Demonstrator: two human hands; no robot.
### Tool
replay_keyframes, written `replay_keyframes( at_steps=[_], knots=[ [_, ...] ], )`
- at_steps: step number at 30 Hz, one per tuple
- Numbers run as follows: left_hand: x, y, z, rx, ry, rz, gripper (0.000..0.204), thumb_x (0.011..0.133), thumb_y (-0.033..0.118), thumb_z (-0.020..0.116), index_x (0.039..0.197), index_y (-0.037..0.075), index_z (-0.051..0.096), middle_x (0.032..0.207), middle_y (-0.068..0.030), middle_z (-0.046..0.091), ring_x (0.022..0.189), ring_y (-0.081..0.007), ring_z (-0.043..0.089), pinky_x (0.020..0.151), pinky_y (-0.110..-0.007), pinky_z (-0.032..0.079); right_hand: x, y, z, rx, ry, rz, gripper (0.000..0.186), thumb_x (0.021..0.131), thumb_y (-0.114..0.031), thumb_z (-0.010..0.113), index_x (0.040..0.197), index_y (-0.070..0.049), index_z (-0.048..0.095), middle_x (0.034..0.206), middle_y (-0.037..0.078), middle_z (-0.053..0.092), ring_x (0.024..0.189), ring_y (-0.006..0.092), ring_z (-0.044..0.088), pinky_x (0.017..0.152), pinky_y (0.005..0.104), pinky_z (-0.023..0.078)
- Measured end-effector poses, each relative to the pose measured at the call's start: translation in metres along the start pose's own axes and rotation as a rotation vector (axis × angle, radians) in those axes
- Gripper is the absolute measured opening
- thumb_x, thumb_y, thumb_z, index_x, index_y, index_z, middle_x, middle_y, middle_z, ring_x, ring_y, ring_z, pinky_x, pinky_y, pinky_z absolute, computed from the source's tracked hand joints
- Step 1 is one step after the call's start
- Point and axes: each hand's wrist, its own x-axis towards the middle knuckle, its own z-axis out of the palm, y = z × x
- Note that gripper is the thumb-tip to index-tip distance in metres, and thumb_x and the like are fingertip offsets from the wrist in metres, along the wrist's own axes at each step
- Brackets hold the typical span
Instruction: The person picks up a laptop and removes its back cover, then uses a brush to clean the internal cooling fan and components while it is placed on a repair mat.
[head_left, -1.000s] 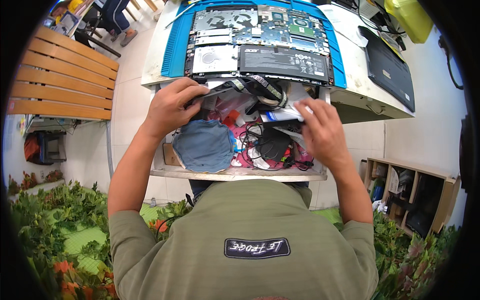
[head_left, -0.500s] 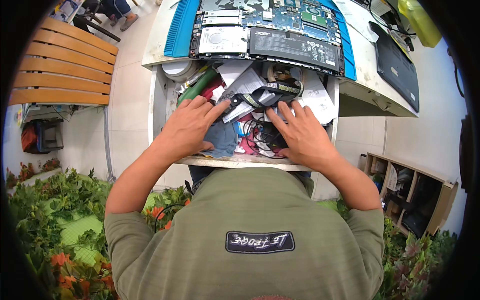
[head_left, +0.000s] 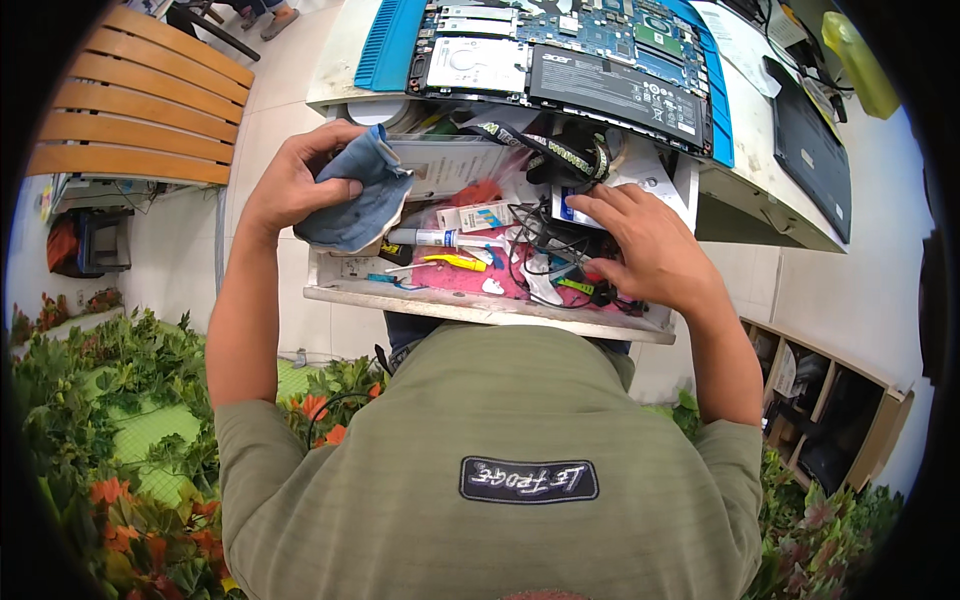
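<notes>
My left hand (head_left: pixel 303 180) grips a blue cloth pouch (head_left: pixel 353 205) lifted at the left of the open drawer (head_left: pixel 490 313). My right hand (head_left: pixel 640 240) rests among the drawer's contents on the right, fingers apart and bent over a blue-and-white item (head_left: pixel 563 206) and black cables (head_left: pixel 545 243). Between them lie a white-and-blue tube (head_left: pixel 430 237), a yellow tool (head_left: pixel 455 262), a small white card (head_left: pixel 473 217) and pink plastic (head_left: pixel 455 285). A black printed strap (head_left: pixel 555 150) lies at the drawer's back, above a white flat box (head_left: pixel 445 165).
An opened laptop (head_left: pixel 570 70) sits on a blue mat (head_left: pixel 377 50) on the desk, beside a black laptop panel (head_left: pixel 805 150) and papers. A wooden slatted bench (head_left: pixel 140 105) stands left, a shelf unit (head_left: pixel 830 400) lower right, artificial leaves (head_left: pixel 110 440) below. Another person's legs show top left.
My left hand has taken hold of the blue cloth and lifted it up and left, exposing items at the drawer's front. My right hand has shifted right, and the strap lies further back.
</notes>
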Motion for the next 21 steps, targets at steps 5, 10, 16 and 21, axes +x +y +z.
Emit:
replay_keyframes(
  at_steps=[5, 10, 16, 21],
  knots=[
    [0.001, 0.002, 0.011, 0.202, 0.071, 0.036, 0.054, 0.079, 0.008, 0.080, 0.132, 0.002, 0.073, 0.113, -0.0053, 0.069, 0.105, -0.0167, 0.065, 0.099, -0.033, 0.052, 0.001, -0.026, 0.003, -0.064, 0.147, -0.182, 0.062, 0.078, -0.008, 0.082, 0.137, -0.004, 0.063, 0.132, 0.018, 0.066, 0.122, 0.0369, 0.061, 0.106, 0.0480, 0.050],
    [0.016, 0.014, 0.022, 0.275, 0.042, 0.035, 0.055, 0.082, 0.011, 0.080, 0.135, 0.001, 0.070, 0.120, -0.0072, 0.068, 0.110, -0.0189, 0.065, 0.100, -0.033, 0.052, 0.052, -0.067, 0.054, -0.215, 0.091, -0.400, 0.021, 0.088, -0.015, 0.068, 0.104, -0.002, 0.071, 0.101, 0.013, 0.072, 0.102, 0.0290, 0.065, 0.089, 0.0416, 0.049],
    [0.004, 0.020, 0.048, 0.446, 0.078, 0.098, 0.085, 0.081, 0.007, 0.083, 0.161, 0.017, 0.054, 0.136, -0.0130, 0.069, 0.115, -0.0256, 0.068, 0.102, -0.038, 0.054, 0.087, -0.061, 0.088, -0.293, 0.130, -0.395, 0.016, 0.087, -0.016, 0.067, 0.096, -0.004, 0.071, 0.093, 0.010, 0.070, 0.095, 0.0274, 0.063, 0.083, 0.0398, 0.047],
    [-0.008, 0.044, 0.065, 0.775, -0.039, -0.005, 0.097, 0.077, 0.027, 0.095, 0.163, 0.020, 0.051, 0.149, -0.0152, 0.064, 0.133, -0.0381, 0.062, 0.110, -0.042, 0.053, 0.052, -0.065, 0.021, -0.110, 0.113, -0.311, 0.015, 0.091, -0.014, 0.073, 0.099, -0.003, 0.069, 0.096, 0.012, 0.070, 0.096, 0.0317, 0.064, 0.086, 0.0429, 0.048]
  ],
)
